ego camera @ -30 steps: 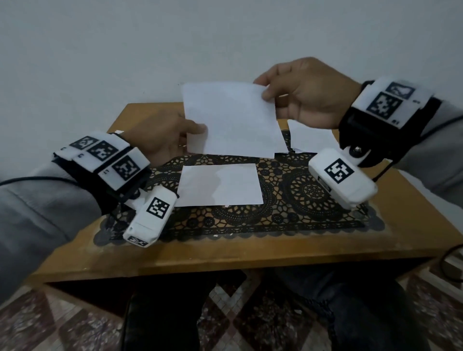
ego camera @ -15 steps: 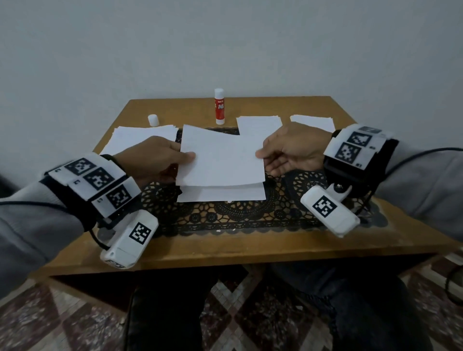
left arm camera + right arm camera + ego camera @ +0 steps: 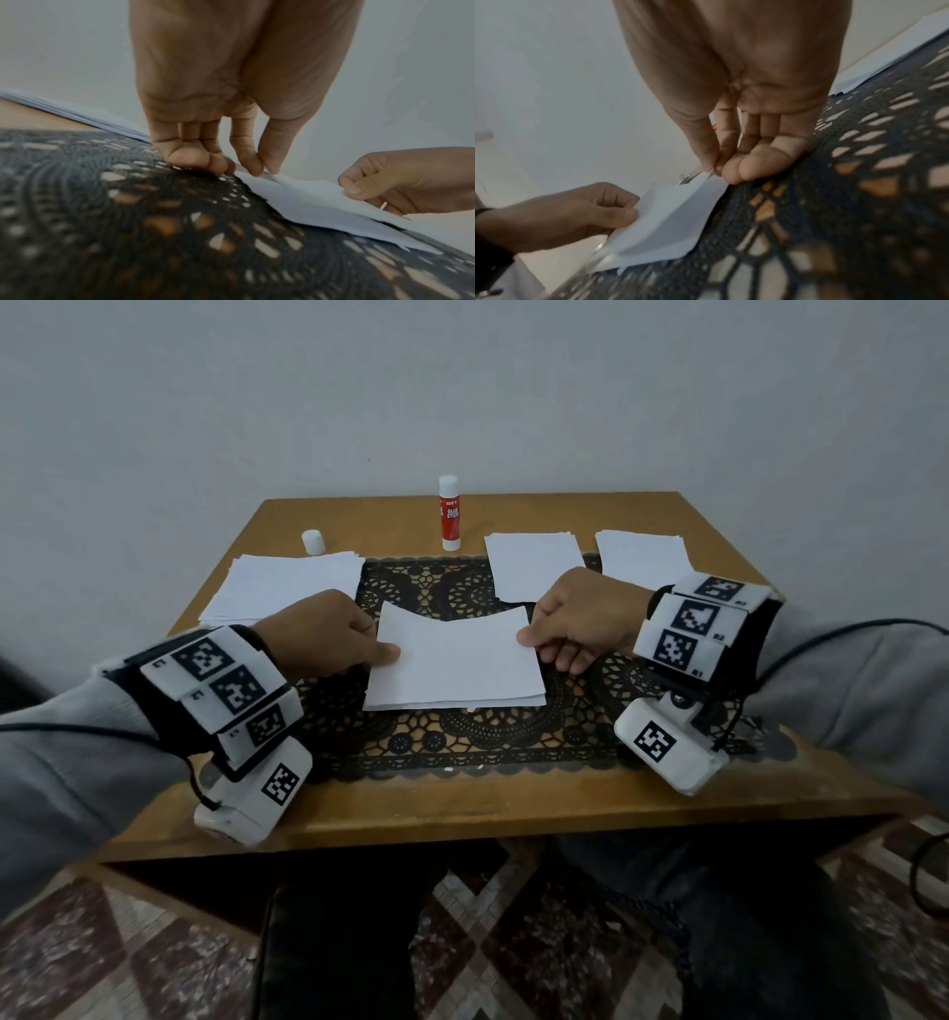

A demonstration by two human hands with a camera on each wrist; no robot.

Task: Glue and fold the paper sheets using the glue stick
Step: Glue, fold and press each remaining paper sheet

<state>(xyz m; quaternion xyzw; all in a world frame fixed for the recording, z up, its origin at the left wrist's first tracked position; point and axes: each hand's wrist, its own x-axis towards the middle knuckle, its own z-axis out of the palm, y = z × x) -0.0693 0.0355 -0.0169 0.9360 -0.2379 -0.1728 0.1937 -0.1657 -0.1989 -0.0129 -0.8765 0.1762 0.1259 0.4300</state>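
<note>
A white paper sheet [image 3: 457,654] is held by both hands just over a second sheet [image 3: 462,702] that lies on the black lace mat [image 3: 462,742]. My left hand [image 3: 328,634] pinches the top sheet's left edge between thumb and forefinger, as the left wrist view [image 3: 259,170] shows. My right hand [image 3: 575,618] pinches its right edge [image 3: 713,168]. The sheet's far edge sags in the middle. The red and white glue stick [image 3: 450,513] stands upright and uncapped at the back of the table. Its white cap [image 3: 313,541] stands apart to the left.
A stack of white sheets [image 3: 282,588] lies at the back left of the wooden table [image 3: 462,809]. Two smaller piles [image 3: 534,564] [image 3: 642,557] lie at the back right. A grey wall rises right behind the table.
Both hands have brought the sheet down from in front of the wall towards me, onto the sheet lying on the mat. The glue stick and piles behind it have come into sight.
</note>
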